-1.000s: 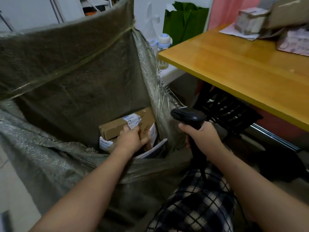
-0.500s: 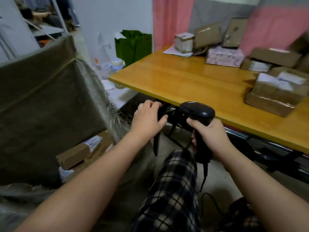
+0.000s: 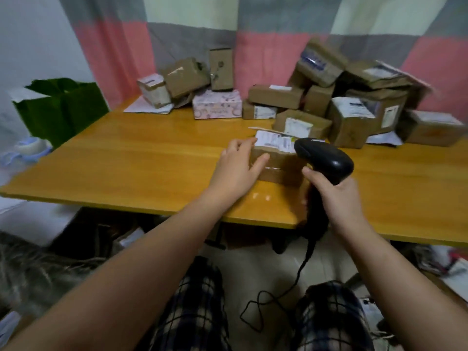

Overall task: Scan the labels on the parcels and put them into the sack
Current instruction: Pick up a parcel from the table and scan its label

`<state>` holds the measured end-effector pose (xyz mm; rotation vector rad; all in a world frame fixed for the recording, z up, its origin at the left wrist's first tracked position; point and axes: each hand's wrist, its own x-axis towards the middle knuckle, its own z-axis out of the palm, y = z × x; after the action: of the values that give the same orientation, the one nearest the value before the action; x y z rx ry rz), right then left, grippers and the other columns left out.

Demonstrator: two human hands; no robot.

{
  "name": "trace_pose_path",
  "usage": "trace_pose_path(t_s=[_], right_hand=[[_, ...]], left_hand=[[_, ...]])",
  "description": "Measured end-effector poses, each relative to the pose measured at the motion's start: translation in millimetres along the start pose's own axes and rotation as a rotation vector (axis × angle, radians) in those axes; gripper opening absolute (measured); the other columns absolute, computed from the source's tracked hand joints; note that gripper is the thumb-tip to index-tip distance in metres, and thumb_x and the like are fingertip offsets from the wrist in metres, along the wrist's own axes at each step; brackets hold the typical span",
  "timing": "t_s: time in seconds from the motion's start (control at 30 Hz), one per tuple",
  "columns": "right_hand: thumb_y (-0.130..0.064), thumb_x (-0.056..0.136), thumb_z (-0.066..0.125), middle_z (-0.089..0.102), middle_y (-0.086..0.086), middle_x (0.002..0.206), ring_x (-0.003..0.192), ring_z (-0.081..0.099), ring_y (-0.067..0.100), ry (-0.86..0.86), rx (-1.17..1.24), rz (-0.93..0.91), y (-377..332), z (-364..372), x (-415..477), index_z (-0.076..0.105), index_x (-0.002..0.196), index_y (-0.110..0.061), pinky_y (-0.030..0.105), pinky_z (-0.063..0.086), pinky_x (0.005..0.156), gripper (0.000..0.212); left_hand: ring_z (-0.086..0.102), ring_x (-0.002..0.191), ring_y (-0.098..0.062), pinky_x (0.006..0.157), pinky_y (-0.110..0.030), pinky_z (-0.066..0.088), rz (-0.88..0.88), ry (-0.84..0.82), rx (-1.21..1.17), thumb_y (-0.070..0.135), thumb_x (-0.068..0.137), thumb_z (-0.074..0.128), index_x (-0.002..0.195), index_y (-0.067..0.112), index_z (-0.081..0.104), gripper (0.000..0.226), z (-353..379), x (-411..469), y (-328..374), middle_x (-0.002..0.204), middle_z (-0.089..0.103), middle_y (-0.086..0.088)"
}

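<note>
A brown cardboard parcel with a white label on top lies on the wooden table, near its front edge. My left hand touches the parcel's left end, fingers stretched over the top corner and thumb against the front face. My right hand grips the handle of a black barcode scanner, whose head hovers over the parcel's right part and hides it. A strip of the grey woven sack shows at the lower left, below the table.
Several more parcels are heaped along the table's back against a pink and grey curtain. A green bag stands left of the table. The scanner's cable hangs down between my knees.
My left hand left the parcel in the sack, swung right past the table edge and now reaches the parcel on the table. The view turned from sack to table; the scanner came up over the parcel.
</note>
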<state>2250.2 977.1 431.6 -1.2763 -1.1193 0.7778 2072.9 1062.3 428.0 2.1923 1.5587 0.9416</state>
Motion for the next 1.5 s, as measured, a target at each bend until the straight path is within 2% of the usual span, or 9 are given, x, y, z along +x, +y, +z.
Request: trace_pose_path(t_s=[0.13,0.3,0.37,0.47,0.57,0.67,0.83,1.07,1.5], right_hand=[[-0.027,0.084,0.072,0.068,-0.008,0.080,0.093,0.067,0.024,0.060,0.113,0.065,-2,-5,17,0.068,0.086,-0.034,0.043,0.052,0.082,0.009],[-0.032,0.080,0.075,0.074,-0.011,0.088,0.096,0.067,0.019,-0.024,0.323,0.247,-2,8,30,0.070,0.100,-0.033,0.036,0.054,0.077,0.020],[-0.032,0.079,0.077,0.075,-0.007,0.091,0.093,0.070,0.022,-0.064,0.372,0.287,-2,18,30,0.073,0.096,-0.032,0.039,0.057,0.074,0.018],[-0.027,0.080,0.076,0.076,-0.004,0.098,0.094,0.071,0.016,-0.092,0.396,0.251,-2,34,32,0.075,0.092,-0.034,0.034,0.058,0.076,0.013],[-0.022,0.082,0.074,0.075,-0.001,0.101,0.098,0.070,0.015,-0.100,0.432,0.203,-8,48,35,0.071,0.104,-0.026,0.032,0.057,0.080,0.023],[-0.021,0.082,0.074,0.075,-0.006,0.096,0.093,0.070,0.009,-0.151,0.402,0.133,-14,66,35,0.069,0.106,-0.025,0.020,0.055,0.071,0.025],[-0.024,0.082,0.073,0.075,-0.011,0.094,0.095,0.068,0.004,-0.203,0.286,0.009,-19,91,33,0.069,0.099,-0.029,0.018,0.051,0.077,0.018],[-0.027,0.084,0.073,0.065,-0.011,0.065,0.064,0.064,0.005,-0.177,0.087,-0.049,-20,96,27,0.065,0.081,-0.033,0.022,0.053,0.060,0.010],[-0.026,0.086,0.071,0.057,-0.001,0.047,0.046,0.060,0.021,-0.347,-0.092,-0.062,-10,87,3,0.065,0.080,-0.023,0.035,0.054,0.051,0.009]], left_hand=[[0.027,0.140,-0.032,0.112,-0.040,0.025,0.006,-0.073,-0.016,0.041,0.101,0.038,0.138,0.020,0.050,0.044,9,30,6,0.148,0.036,-0.018],[0.050,0.112,-0.026,0.076,-0.025,0.034,-0.026,-0.040,-0.143,0.028,0.099,0.048,0.101,0.012,0.055,0.019,6,29,-2,0.113,0.053,-0.006],[0.046,0.121,-0.021,0.079,-0.017,0.029,-0.047,-0.084,-0.216,0.027,0.095,0.056,0.102,0.015,0.050,0.015,-1,25,-8,0.120,0.049,-0.003],[0.021,0.142,-0.018,0.105,-0.021,0.018,-0.102,-0.245,-0.300,0.030,0.084,0.072,0.141,0.022,0.031,0.071,-27,23,-23,0.153,0.023,-0.004],[0.028,0.135,-0.010,0.110,-0.027,0.023,-0.129,-0.368,-0.324,0.032,0.072,0.082,0.151,0.031,0.009,0.108,-53,20,-43,0.152,0.026,0.004],[0.059,0.108,-0.009,0.090,-0.025,0.050,-0.181,-0.268,-0.441,0.033,0.067,0.085,0.127,0.030,0.036,0.078,-70,14,-60,0.124,0.057,0.007],[0.048,0.071,-0.007,0.061,-0.021,0.041,-0.188,-0.189,-0.508,0.037,0.069,0.074,0.089,0.027,0.037,0.043,-83,-3,-81,0.081,0.052,0.003],[0.064,0.073,0.010,0.058,-0.007,0.047,-0.302,0.042,-0.592,0.028,0.081,0.075,0.143,0.026,0.025,0.080,-85,-15,-100,0.109,0.057,-0.003],[0.063,0.072,0.013,0.055,-0.010,0.049,-0.303,0.166,-0.666,0.020,0.082,0.074,0.140,0.023,0.031,0.072,-75,-14,-95,0.100,0.057,0.008]])
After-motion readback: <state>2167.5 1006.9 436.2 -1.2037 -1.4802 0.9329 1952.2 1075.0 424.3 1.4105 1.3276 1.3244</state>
